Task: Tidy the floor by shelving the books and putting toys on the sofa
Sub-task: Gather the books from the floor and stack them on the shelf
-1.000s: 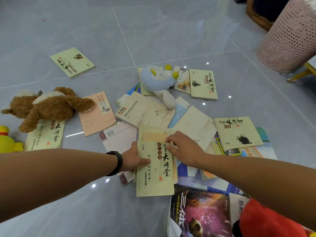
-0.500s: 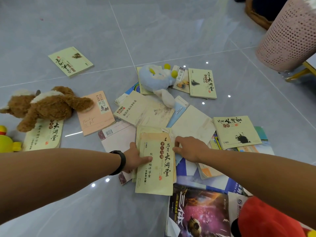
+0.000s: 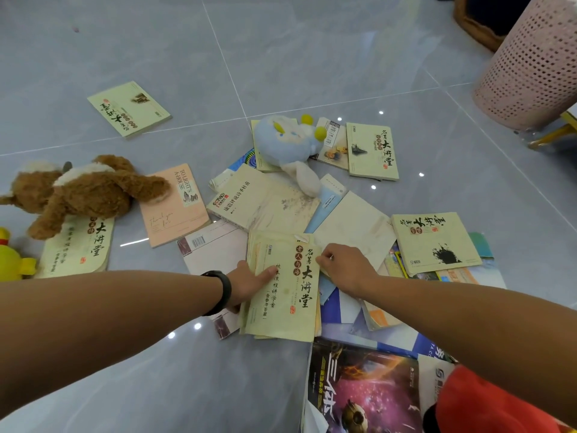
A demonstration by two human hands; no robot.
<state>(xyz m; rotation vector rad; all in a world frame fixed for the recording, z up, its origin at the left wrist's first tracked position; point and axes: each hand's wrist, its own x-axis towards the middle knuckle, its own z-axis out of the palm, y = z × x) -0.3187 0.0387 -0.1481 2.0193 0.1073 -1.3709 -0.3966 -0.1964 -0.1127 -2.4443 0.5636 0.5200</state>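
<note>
I have both hands on the pale green book (image 3: 282,285) that tops a small stack near the middle of the floor (image 3: 312,51). My left hand (image 3: 249,281) grips its left edge, thumb laid across the cover and fingers tucked under, so I can lift the stack as one. My right hand (image 3: 346,270) pinches the book's far right corner with curled fingers, to square it over the ones beneath.

Its cover reads 名著大讲堂 in large black brush characters, with 老人与海 in small red discs beside them. The same big title shows on a matching book (image 3: 373,150) far right of the blue plush toy (image 3: 288,146), and on another (image 3: 79,246) pinned under the brown plush dog (image 3: 81,192) at left. The pink book (image 3: 173,204) reads "TO LIGHT'S A-HOUSE". A dark space-themed cover (image 3: 363,392) lies nearest me.

Nothing is shelved yet, I judge: books lie fanned across the floor, and the toys, a yellow duck (image 3: 12,260) at far left included, are on the floor too. A pink perforated bin (image 3: 530,64) stands far right.
</note>
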